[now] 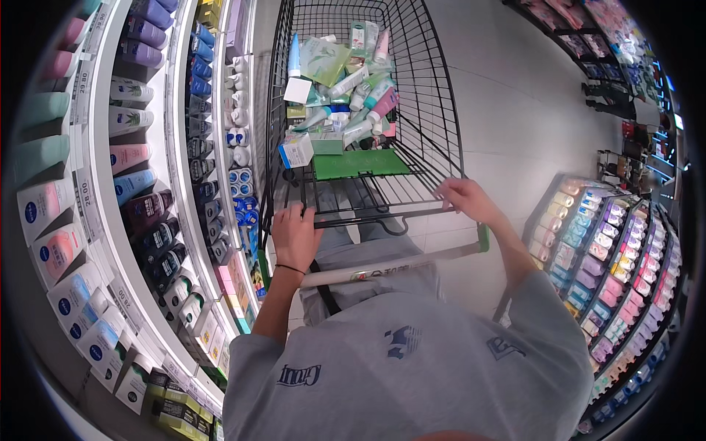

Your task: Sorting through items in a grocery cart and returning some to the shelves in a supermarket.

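A black wire shopping cart (441, 88) stands in front of me, its white handle bar (391, 264) close to my waist. My left hand (295, 234), with a dark band at the wrist, rests on the cart's rear top rim at the left corner, fingers curled over the wire. On the right end of the same rim lies my right hand (460, 198), its fingers bent over the wire. Tubes, boxes and pouches are heaped inside the basket, among them a pink tube (383, 106), a white and blue box (297, 151) and a pale green pouch (325, 59). A green plastic panel (361, 164) lies nearer to me.
Lit shelves (102, 138) with tubes and bottles run along the left, close beside the cart. A tiered display rack (606, 264) of small packs stands at the right. Grey tiled floor (496, 116) lies between, with another hanging-goods rack (579, 38) at the upper right.
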Demonstrator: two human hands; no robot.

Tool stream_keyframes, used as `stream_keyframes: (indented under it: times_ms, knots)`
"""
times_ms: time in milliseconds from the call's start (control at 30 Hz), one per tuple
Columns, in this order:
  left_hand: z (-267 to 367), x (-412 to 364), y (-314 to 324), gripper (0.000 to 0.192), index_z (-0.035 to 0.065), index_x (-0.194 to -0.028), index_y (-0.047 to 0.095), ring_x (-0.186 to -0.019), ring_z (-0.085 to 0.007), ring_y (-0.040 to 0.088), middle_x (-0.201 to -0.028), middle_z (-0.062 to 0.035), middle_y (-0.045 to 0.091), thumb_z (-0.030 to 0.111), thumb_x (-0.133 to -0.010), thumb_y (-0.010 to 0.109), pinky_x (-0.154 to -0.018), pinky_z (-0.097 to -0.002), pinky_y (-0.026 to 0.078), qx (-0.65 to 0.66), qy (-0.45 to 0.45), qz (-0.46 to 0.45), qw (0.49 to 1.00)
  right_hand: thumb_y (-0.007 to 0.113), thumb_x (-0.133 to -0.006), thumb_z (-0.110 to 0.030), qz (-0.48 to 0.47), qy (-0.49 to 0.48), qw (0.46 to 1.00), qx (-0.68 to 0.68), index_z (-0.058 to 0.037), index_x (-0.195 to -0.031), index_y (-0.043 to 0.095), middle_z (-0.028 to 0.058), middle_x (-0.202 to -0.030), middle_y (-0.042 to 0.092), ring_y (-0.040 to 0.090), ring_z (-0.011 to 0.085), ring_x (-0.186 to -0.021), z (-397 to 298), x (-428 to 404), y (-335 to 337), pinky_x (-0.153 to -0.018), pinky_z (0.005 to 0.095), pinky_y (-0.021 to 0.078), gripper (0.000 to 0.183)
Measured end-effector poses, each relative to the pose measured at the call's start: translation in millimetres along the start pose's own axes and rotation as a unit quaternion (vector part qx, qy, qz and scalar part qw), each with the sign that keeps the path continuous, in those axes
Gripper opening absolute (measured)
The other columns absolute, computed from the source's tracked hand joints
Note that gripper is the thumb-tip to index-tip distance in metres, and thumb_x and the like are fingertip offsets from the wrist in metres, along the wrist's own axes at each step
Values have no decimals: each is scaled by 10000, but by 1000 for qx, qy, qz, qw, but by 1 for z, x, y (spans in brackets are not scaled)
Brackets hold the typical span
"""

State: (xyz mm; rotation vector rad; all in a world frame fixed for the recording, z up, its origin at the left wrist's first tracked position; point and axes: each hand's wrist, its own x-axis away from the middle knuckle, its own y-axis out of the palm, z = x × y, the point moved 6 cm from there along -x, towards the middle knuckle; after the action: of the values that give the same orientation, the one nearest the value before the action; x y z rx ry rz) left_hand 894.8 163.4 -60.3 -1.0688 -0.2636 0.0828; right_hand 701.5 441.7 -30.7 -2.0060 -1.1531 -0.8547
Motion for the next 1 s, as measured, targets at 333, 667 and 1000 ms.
stream_keyframes:
  times_ms: [333, 667, 1000]
  knots:
    - [10, -28, 4, 541, -52, -858, 641, -1190, -413, 468, -1117, -207, 578, 488, -854, 601, -988, -471, 374, 16, -7, -110, 994, 633, -831, -289, 119, -116, 985, 36, 11, -1130, 594, 140, -1012, 648, 618, 232, -928, 32, -296, -16, -845, 317, 485, 425]
    - [3, -56, 20, 417, -4, -1070, 590, -1143, -373, 505, -1134, -179, 575, 325, -826, 670, -959, -457, 404, 22, -64, -148, 987, 744, -700, -359, 187, -11, 892, 411, -278, -1356, 376, 330, -1450, 189, 245, 596, -1268, 38, -408, 35, -1048, 587, 273, 757]
    - [2, -52, 28, 453, 0, -1156, 550, -1132, -376, 499, -1156, -192, 559, 285, -824, 669, -970, -449, 396, 41, -67, -182, 980, 607, -790, -140, 292, -78, 850, 430, -374, -1286, 489, 142, -1252, 439, 446, 413, -1048, 43, -409, 16, -971, 514, 355, 561]
